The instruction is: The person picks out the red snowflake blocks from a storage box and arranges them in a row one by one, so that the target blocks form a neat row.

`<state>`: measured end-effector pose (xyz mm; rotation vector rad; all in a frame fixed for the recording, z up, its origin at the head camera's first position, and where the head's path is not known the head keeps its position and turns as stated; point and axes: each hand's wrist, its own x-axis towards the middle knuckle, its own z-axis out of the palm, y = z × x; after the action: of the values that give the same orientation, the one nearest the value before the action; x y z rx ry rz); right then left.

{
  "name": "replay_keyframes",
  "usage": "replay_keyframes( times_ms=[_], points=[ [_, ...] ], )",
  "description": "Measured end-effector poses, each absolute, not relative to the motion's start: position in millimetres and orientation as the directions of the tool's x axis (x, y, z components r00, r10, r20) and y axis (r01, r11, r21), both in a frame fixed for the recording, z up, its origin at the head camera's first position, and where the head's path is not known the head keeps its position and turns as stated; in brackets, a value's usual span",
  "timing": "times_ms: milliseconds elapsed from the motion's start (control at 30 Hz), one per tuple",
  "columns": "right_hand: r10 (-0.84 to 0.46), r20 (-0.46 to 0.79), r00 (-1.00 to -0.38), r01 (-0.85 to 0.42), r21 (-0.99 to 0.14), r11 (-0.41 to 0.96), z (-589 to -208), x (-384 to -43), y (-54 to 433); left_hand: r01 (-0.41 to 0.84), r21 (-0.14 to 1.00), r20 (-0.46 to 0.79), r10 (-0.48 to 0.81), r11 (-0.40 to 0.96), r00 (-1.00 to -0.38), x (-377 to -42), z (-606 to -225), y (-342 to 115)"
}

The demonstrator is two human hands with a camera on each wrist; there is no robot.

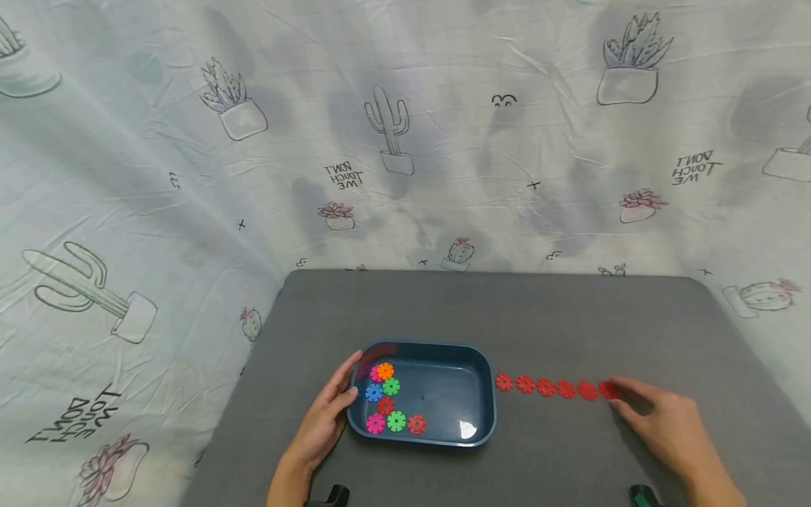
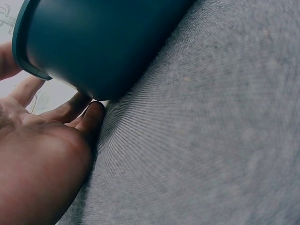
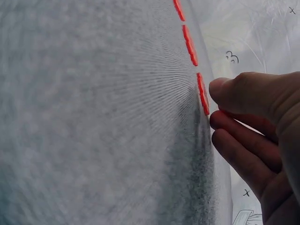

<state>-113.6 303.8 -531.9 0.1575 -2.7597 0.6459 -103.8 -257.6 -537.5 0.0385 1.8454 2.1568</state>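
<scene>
On the grey table, a dark blue plastic tray (image 1: 443, 443) holds several notched plastic discs, among them an orange disc (image 1: 385, 371), a blue disc (image 1: 374, 392) and a green disc (image 1: 396, 421). My left hand (image 1: 319, 426) grips the tray's left end, thumb at the rim and fingers along the outer wall (image 2: 93, 51). To the tray's right, several red discs lie flat in a row. My right hand (image 1: 665, 422) is at the row's far right end, its thumb and fingertips close around the last red disc (image 3: 203, 93), which lies on the tabletop.
A pale cloth printed with cactus drawings (image 1: 443, 141) hangs behind the table and along its left side. The row's first red disc (image 1: 503, 382) lies close beside the tray's right wall. Dark objects (image 1: 643, 496) show at the bottom edge near both wrists.
</scene>
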Motion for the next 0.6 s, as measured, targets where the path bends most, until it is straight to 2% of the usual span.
replay_keyframes(
  times_ms=[100,267,333,433,600],
  points=[
    [0.004,0.317,-0.948,-0.151,-0.464,0.873,-528,-114,300,-0.204,0.971,-0.169,0.242,-0.127,-0.955,-103,-538,-260],
    [0.047,0.177,-0.983,-0.100,-0.735,0.670,-505,-111,292,-0.203,0.971,-0.167,0.252,-0.125,-0.953,-103,-538,-261],
    [0.013,0.115,-0.993,-0.086,-0.812,0.577,-491,-110,288,-0.203,0.971,-0.166,0.253,-0.125,-0.953,-103,-538,-261],
    [-0.066,0.064,-0.996,-0.088,-0.859,0.504,-474,-110,279,-0.204,0.971,-0.170,0.245,-0.124,-0.954,-102,-537,-261],
    [-0.195,0.079,-0.978,-0.155,-0.898,0.411,-461,-115,247,-0.215,0.969,-0.184,0.229,-0.120,-0.956,-102,-536,-259]
  ],
)
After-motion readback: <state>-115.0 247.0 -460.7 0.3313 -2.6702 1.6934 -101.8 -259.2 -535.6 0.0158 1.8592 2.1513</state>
